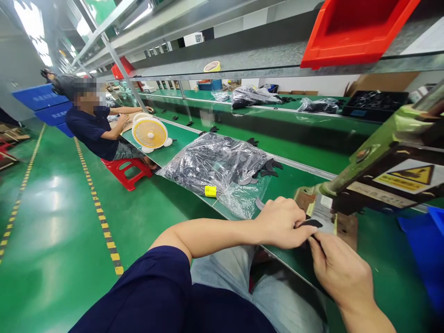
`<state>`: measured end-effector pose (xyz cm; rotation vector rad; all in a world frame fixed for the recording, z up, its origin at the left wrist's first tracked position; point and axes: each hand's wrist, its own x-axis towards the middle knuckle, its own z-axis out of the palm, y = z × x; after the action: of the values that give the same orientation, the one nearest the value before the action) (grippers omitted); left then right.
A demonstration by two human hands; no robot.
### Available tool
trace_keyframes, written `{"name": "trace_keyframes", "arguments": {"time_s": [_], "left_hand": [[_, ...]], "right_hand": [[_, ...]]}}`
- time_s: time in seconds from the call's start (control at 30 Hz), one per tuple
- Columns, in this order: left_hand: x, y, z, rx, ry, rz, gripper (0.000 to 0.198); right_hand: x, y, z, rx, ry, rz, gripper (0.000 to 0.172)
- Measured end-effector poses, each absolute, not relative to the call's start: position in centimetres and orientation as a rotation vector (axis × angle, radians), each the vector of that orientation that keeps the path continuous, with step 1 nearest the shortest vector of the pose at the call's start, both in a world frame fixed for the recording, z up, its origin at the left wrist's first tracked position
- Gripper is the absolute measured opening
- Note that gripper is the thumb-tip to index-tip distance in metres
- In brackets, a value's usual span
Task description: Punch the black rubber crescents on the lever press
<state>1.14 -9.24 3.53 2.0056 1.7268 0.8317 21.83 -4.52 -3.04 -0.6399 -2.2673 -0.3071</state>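
Note:
My left hand point(282, 224) is closed, its thumb and fingers pinching a small black plastic piece point(312, 223) in front of the bench press. My right hand point(342, 268) is closed too, with its fingertips meeting the same piece from the right. Part of the piece is hidden by the fingers. Just beyond both hands is the metal fixture point(322, 213) at the foot of the press point(391, 162), which carries a yellow warning label. To the left, a clear plastic bag point(222, 162) full of black parts lies on the green bench, and several loose curved black pieces point(268, 167) lie at its mouth.
A yellow-and-white fan point(151, 134) stands beyond the bag. Further along, a co-worker point(95, 120) sits at the bench. A red bin point(357, 30) hangs above at right; a blue bin point(423, 249) is at my right. Bags and a black tray point(376, 104) occupy the back shelf.

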Motion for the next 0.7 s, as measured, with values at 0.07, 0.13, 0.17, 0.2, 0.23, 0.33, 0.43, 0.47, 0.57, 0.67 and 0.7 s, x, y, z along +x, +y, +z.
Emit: {"name": "trace_keyframes", "arguments": {"time_s": [0.07,0.13,0.17,0.2,0.23,0.33,0.43,0.47,0.57,0.67,0.7], "left_hand": [[1.7,-9.3,4.1,2.041,1.742,0.857,0.05],[2.0,-9.1,4.5,2.017,1.703,0.916,0.052],[2.1,-9.0,4.4,1.989,1.66,0.956,0.053],[2.1,-8.8,4.4,1.954,1.61,1.009,0.053],[2.1,-8.7,4.2,1.904,1.566,1.083,0.051],[2.0,-8.6,3.5,1.6,1.457,1.308,0.043],[1.5,-8.6,3.0,1.236,1.176,1.142,0.06],[1.2,-8.5,2.8,1.16,1.079,1.05,0.062],[-0.5,-6.9,2.2,1.041,1.049,1.008,0.058],[-2.7,-3.1,1.2,0.943,1.313,1.088,0.044],[-3.2,-1.4,0.9,0.908,1.407,1.062,0.041]], "right_hand": [[21.7,-4.7,-2.6,-0.646,-2.241,-0.344,0.005],[21.7,-4.8,-2.1,-0.644,-2.199,-0.341,0.007],[21.7,-4.8,-1.9,-0.642,-2.178,-0.319,0.01],[21.8,-4.9,-1.6,-0.64,-2.16,-0.28,0.013],[21.9,-5.0,-1.3,-0.642,-2.146,-0.229,0.016],[21.8,-5.5,-0.6,-0.65,-2.113,-0.068,0.019],[21.5,-5.9,-0.2,-0.663,-2.123,0.049,0.02],[21.6,-6.0,-0.1,-0.684,-2.132,0.079,0.022],[22.7,-6.4,0.2,-0.811,-2.079,0.161,0.038],[25.7,-7.7,0.5,-0.925,-1.929,0.228,0.045],[26.9,-8.3,0.6,-0.943,-1.897,0.238,0.043]]}}
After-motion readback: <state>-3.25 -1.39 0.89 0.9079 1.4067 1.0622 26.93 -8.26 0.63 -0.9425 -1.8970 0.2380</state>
